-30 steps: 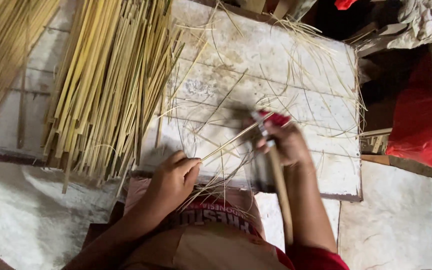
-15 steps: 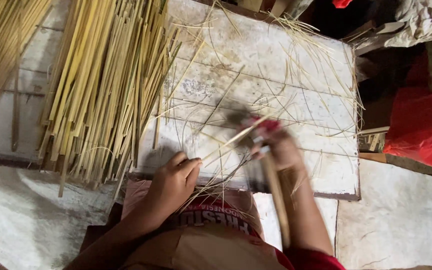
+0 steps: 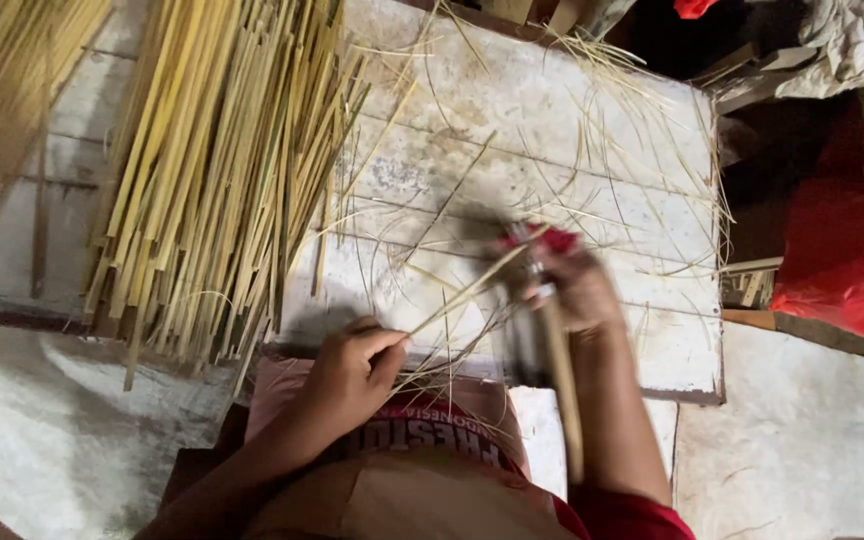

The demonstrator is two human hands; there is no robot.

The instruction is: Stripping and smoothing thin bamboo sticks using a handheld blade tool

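Worn whitewashed table, littered with thin shavings. Bamboo strip lies low across its near edge, long axis diagonal, near-left to far-right. Left hand pinches the strip's near end, thumb and fingers pressed together. Right hand, blurred, grip wrapped on a knife, handle toward the body. Bamboo strip pile left; red bag right.

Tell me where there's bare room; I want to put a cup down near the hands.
The board's far middle, between the strip pile and its right edge, holds only stray shavings. The pale slab right of the right hand is bare. It is crowded around the left hand.
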